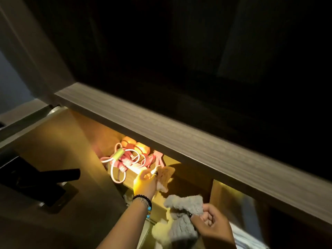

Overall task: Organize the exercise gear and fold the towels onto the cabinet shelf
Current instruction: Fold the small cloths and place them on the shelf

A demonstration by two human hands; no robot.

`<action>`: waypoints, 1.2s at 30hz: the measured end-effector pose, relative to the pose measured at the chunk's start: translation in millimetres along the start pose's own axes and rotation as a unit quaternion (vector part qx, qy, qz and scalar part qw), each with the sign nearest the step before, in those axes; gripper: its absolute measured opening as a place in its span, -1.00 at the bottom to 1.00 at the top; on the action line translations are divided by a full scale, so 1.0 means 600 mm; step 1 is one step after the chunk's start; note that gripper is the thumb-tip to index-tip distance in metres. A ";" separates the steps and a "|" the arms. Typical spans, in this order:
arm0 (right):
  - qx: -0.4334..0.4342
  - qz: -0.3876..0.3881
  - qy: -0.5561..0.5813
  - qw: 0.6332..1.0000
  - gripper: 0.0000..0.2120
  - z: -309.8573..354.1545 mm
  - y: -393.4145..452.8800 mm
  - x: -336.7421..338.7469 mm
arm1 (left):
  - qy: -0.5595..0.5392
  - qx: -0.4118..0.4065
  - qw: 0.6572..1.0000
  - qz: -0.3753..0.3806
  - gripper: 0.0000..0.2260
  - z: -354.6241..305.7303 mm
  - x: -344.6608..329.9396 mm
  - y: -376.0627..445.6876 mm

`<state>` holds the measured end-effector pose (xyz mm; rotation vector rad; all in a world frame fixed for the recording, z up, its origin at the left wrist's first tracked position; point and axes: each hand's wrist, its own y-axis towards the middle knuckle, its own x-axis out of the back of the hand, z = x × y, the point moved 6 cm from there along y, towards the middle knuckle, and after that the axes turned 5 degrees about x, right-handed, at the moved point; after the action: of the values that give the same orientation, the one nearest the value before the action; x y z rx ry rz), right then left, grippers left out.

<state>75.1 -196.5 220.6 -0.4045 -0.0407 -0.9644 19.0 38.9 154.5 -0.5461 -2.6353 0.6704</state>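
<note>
**Both hands hold a grey towel at the lit cabinet shelf**

The left hand [146, 184] reaches forward to the front edge of the lit shelf [136, 170]. Its fingers are curled and they pinch one corner of a fluffy towel [183, 218]; this corner looks orange under the warm lamp. On the left wrist there is a bracelet of dark beads [143, 199] and also a thinner one with small blue beads.

The right hand [212, 224] is lower and nearer to the camera. Its fingers are closed around the other end of the towel, which is grey here and bunched. Between the two hands the cloth hangs loose, and a pale, yellowish part of it falls down below the right hand. I cannot tell if this pale part is the same towel or a second one, because the light is strong there.

On the shelf, at the back left, lies a tangle of pink resistance bands [124, 161] with white tubes and one light green sleeve. Just behind it, under the board above, sit two orange round pieces [136, 143]; their form is not clear.

A thick wooden board [179, 139] crosses the view above the shelf, and the space over it is dark. At the left stands an open door panel with a black lever handle [59, 175].
</note>
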 end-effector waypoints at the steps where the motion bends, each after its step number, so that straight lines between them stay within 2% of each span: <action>1: 0.003 0.001 0.001 1.000 -0.90 -0.012 -0.002 0.001 | -0.014 -0.028 0.999 0.016 -0.72 -0.003 -0.011 0.003; 3: 0.016 -0.007 -0.004 1.000 -0.91 -0.034 -0.002 -0.002 | -0.055 -0.046 0.996 0.052 -0.55 0.000 -0.032 0.004; 5: 0.030 -0.023 -0.012 0.999 -0.92 -0.057 -0.005 -0.007 | -0.064 -0.051 0.994 0.068 -0.50 0.015 -0.046 0.001; 7: 0.046 -0.034 -0.016 0.998 -0.91 -0.079 -0.008 -0.016 | -0.077 -0.070 0.990 0.097 -0.56 0.040 -0.054 -0.005; 11: 0.118 -0.047 -0.041 0.991 -0.92 -0.113 -0.020 -0.041 | -0.131 -0.112 0.963 0.206 -0.70 0.108 -0.055 -0.033; 16: 0.221 -0.061 -0.066 0.971 -0.90 -0.129 -0.079 -0.077 | -0.122 -0.171 0.908 0.364 -0.72 0.176 -0.021 -0.088; 20: 0.299 -0.070 -0.146 0.941 -0.87 -0.113 -0.146 -0.100 | -0.069 -0.287 0.862 0.411 -0.65 0.192 0.043 -0.140; 23: 0.311 -0.086 -0.200 0.925 -0.91 -0.099 -0.181 -0.109 | -0.018 -0.333 0.827 0.452 -0.67 0.204 0.076 -0.178; 26: 0.327 -0.114 -0.259 0.902 -0.98 -0.082 -0.206 -0.112 | 0.011 -0.391 0.806 0.444 -0.80 0.196 0.101 -0.206; 28: 0.329 -0.129 -0.305 0.884 -0.96 -0.072 -0.218 -0.109 | 0.013 -0.420 0.794 0.439 -0.92 0.185 0.114 -0.215; 30: 0.323 -0.132 -0.335 0.875 -0.91 -0.066 -0.225 -0.102 | 0.006 -0.426 0.785 0.450 -0.94 0.174 0.125 -0.224; 34: 0.280 -0.074 -0.380 0.878 -0.79 -0.077 -0.218 -0.095 | 0.029 -0.471 0.768 0.433 -0.90 0.144 0.138 -0.237; 36: 0.264 -0.026 -0.379 0.887 -0.75 -0.100 -0.214 -0.100 | 0.003 -0.488 0.768 0.415 -0.92 0.123 0.146 -0.238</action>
<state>-71.6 -234.7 193.0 -0.2509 -1.0128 -0.7561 -127.4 -64.9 189.3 -2.0336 -2.4405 -0.6410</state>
